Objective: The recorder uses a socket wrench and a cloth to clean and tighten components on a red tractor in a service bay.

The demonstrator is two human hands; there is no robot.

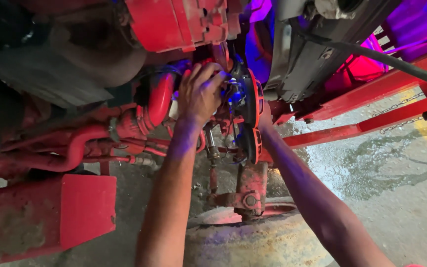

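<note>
Forearms rise over wet concrete floor [396, 188]; left hand [201, 94] grip apparently pinches brake disc [253, 101], right hidden.

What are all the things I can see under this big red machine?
Brake disc: one, dark with red edge, centre, upright.
Ribbed hose: one, red, left of the disc.
Pipes: several, red, lower left.
Flat panel: one, red, bottom left.
Black hose: one, upper right, slanting down.
Lift beams: two, red, right.
Chains: two, dark, along the beams.
Floor: grey concrete, wet patch, yellow stripe at right.
Left hand: one, fingers on parts beside the disc.
Right hand: hidden behind the disc; only its forearm shows.
</note>
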